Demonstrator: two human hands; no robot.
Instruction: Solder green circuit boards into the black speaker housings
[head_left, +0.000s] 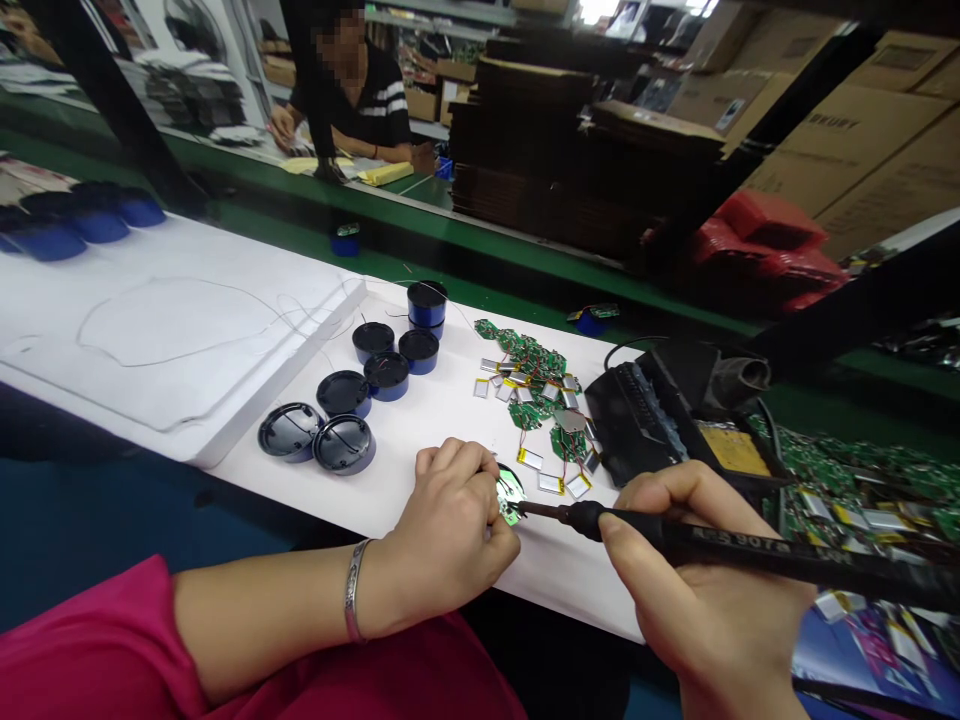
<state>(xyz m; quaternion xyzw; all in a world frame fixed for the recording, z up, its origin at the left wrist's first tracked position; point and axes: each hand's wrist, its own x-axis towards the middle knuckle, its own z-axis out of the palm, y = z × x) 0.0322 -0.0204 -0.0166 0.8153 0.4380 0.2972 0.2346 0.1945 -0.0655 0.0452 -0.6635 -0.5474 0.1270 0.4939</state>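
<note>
The left hand (454, 525), a metal bracelet (354, 590) at its wrist, is closed on a small circuit board (510, 490), its curled fingers hiding part of it. The board is at the near edge of the white bench (420, 460), toward the right end. The right hand (697, 590) grips a black soldering iron (675, 535), thumb and fingers wrapped about the handle, and the iron's tip lies over the face of the board — whether it actually touches is too small to tell. Left of the left hand, blue cups (386, 375) with black insides run in a loose line from the bench's near edge to its far edge, where one is stacked on another. Beyond the hands, green boards (529, 350) lie heaped from the far edge inward, with silver battery cells (551, 484) among and in front of them, some joined by red wires. A black stand (637, 430) with a yellow sponge (731, 448) sits at the right end of the bench; more boards (870, 480) and cells lie past it. At the left end is a thick white slab (172, 330) — further blue cups (105, 220) crowd its far left corner.
</note>
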